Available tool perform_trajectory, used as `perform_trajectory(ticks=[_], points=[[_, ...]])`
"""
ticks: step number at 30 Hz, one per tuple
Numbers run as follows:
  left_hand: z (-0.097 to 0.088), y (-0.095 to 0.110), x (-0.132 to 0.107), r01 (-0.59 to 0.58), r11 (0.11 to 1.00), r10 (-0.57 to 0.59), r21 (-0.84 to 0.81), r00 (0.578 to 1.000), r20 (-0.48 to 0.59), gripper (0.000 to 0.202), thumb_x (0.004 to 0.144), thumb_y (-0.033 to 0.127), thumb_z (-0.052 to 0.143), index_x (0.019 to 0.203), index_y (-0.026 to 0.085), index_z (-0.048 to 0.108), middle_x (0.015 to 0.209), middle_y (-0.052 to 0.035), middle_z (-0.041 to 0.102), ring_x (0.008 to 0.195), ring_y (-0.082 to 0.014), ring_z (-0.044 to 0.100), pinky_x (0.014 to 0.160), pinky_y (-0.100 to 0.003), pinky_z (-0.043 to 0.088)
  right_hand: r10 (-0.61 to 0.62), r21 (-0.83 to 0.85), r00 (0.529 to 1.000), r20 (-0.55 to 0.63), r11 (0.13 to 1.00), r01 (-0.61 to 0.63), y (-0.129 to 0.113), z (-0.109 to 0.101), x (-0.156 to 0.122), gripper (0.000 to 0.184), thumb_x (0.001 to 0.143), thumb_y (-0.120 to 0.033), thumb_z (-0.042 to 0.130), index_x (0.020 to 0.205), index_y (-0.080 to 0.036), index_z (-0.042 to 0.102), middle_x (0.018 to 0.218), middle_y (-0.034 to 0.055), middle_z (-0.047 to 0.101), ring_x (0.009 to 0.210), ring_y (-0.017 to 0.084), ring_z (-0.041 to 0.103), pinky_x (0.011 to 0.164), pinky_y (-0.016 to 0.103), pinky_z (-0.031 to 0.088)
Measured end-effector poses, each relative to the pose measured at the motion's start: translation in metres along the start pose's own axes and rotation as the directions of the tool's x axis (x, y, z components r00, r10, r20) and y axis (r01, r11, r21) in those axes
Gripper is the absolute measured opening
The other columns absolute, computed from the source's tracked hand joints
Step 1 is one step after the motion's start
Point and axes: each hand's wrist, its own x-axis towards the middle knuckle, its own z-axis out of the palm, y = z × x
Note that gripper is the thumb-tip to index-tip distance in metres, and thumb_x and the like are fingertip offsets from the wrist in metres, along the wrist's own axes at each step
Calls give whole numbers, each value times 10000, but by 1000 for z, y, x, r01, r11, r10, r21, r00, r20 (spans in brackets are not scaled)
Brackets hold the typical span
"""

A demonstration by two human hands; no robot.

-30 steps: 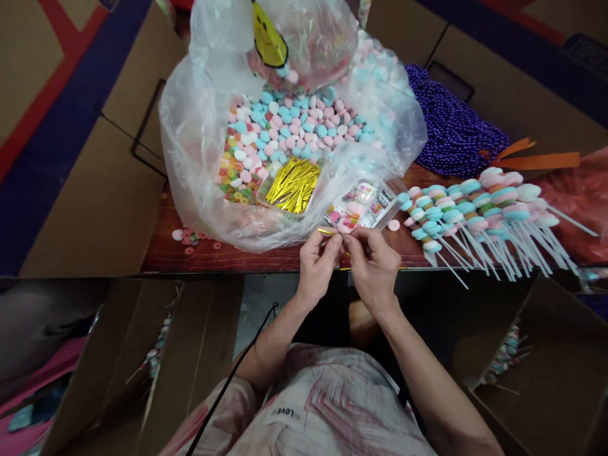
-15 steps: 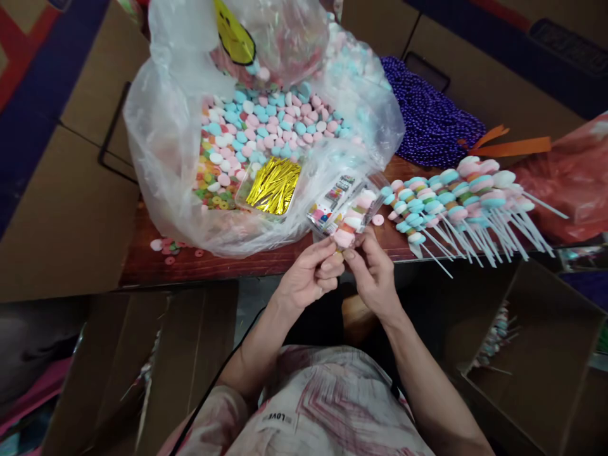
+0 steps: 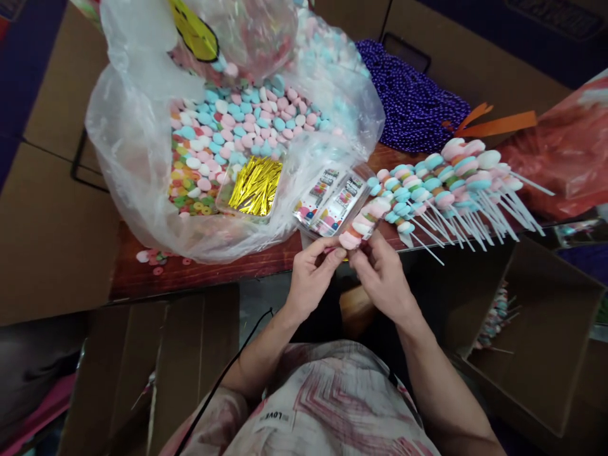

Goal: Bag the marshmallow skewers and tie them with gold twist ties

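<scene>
A candy skewer [image 3: 365, 223] of pink, white and orange pieces slants up and to the right above my fingertips. My left hand [image 3: 314, 273] is closed in a pinch at its lower end. My right hand [image 3: 384, 272] pinches the same end from the other side. A small bit of gold shows between the hands; most of what the fingers grip is hidden. Just beyond lies a clear box of printed labels [image 3: 332, 199]. To its left, gold twist ties [image 3: 256, 185] fill another clear box. Finished-looking candy skewers [image 3: 439, 183] with white sticks lie in a pile to the right.
A large plastic bag [image 3: 128, 139] lies open with loose candies [image 3: 247, 123] in it. Purple bead strings [image 3: 413, 98] and a red bag [image 3: 560, 152] lie at the right. Loose candies [image 3: 156, 259] sit near the table's front edge [image 3: 237, 269]. A cardboard box [image 3: 546, 342] stands below right.
The view has shifted a little. The held candy skewer now tilts further right, uncovering more of the labels. My hands have moved slightly apart, still pinching at its lower end.
</scene>
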Motion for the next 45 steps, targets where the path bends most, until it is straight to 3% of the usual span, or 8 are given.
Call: perform_trajectory(ticks=[4,10,16,24,32,38,42,45], points=[[5,9,7,156,978,-147,-141,986,78,332,673,390,877,776,148,675,578,56,483,468,-24,336,427,-155,257,64,167,997,40,983,-70,5,-1,-4,151,990,-302,484,867,-217,505,596,-70,530,422,74,430,435,213,370],[12,18,10,374,876,-354,-305,927,121,389,568,278,938,768,141,633,641,53,523,495,-14,400,402,-108,250,-480,-374,872,-98,830,415,21,-8,-8,218,953,-165,516,1023,-223,715,1032,99,732,953,199,703,817,342,579],[15,12,1,434,835,-404,-337,901,157,373,595,270,924,799,173,627,666,62,541,522,-33,462,423,-123,323,-554,-531,824,-120,737,418,27,0,-12,173,942,-180,541,975,-229,704,923,96,736,876,210,702,790,369,566],[14,17,-2,85,985,-49,-153,973,226,472,769,673,694,756,202,711,901,-79,652,980,-229,612,801,-334,531,-221,-96,926,-305,975,201,-9,0,-23,131,938,-170,564,817,-210,597,752,-7,632,669,124,588,619,257,478],[24,4,-14,14,984,-66,176,954,292,430,862,556,658,637,189,666,772,-34,580,755,-150,519,739,-269,448,-250,-132,885,-394,968,215,-14,-20,-54,144,896,-108,616,934,-226,688,837,19,697,752,152,645,674,290,515],[40,-19,-19,-191,931,75,311,934,349,144,860,331,717,864,187,727,942,-62,661,884,-179,599,817,-290,460,192,205,920,-342,970,-126,5,-28,-93,159,941,-271,605,966,-217,752,638,-20,614,540,114,543,500,238,445],[46,-32,-11,-543,729,227,417,766,601,113,876,292,693,843,184,688,903,-65,641,867,-188,597,800,-312,481,416,405,843,-340,874,-268,36,-29,-119,171,829,-349,753,870,-185,731,650,-16,622,530,87,501,475,206,391],[37,-17,15,-687,527,317,500,705,634,148,944,294,602,890,197,699,965,-84,642,932,-199,609,846,-330,489,537,555,672,-509,802,-220,68,-43,-135,254,752,-383,815,816,-176,683,655,-20,606,541,73,487,490,195,383]])
